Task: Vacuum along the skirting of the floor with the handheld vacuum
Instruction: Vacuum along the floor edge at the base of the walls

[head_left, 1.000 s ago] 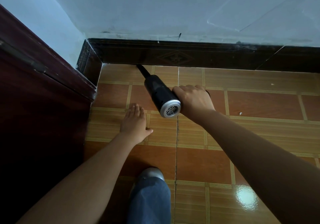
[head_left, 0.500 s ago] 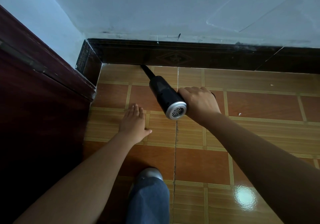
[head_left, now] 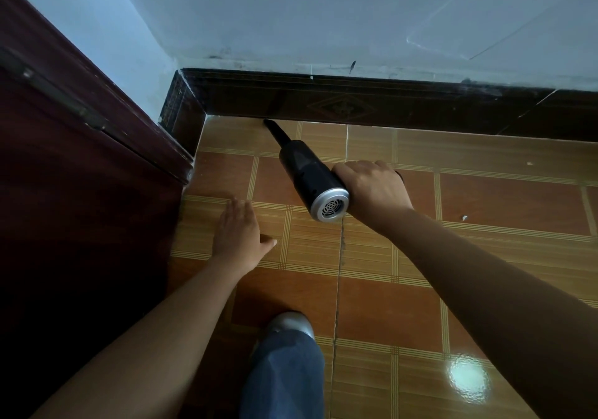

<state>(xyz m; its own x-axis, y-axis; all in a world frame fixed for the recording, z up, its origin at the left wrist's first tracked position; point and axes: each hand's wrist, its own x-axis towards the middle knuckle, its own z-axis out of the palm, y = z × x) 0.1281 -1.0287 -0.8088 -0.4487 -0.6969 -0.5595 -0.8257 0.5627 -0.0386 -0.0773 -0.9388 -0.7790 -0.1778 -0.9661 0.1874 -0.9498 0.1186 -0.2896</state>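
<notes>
The right hand is clenched around the handle of the one black cylindrical handheld vacuum with a silver vented rear cap, knuckles up, with the handle hidden under the fingers. From that grip the body slants up and left, and its single slim black nozzle reaches the foot of the dark brown patterned skirting, its tip at the seam where the skirting meets the glossy orange-and-tan tiled floor, near the left corner. The left hand lies flat on the floor with its fingers straight, holding nothing, below and left of the vacuum and apart from it. Two runs of skirting show: a long one under the pale blue-white wall and a short one joining it at the corner. A dark red wooden door closes off the left side, its lower edge just beside the left hand. To the right, the long skirting runs on to the frame's edge with bare tiles along it, marked only by two small white specks. One knee in blue denim and one grey shoe toe sit at the near edge.
</notes>
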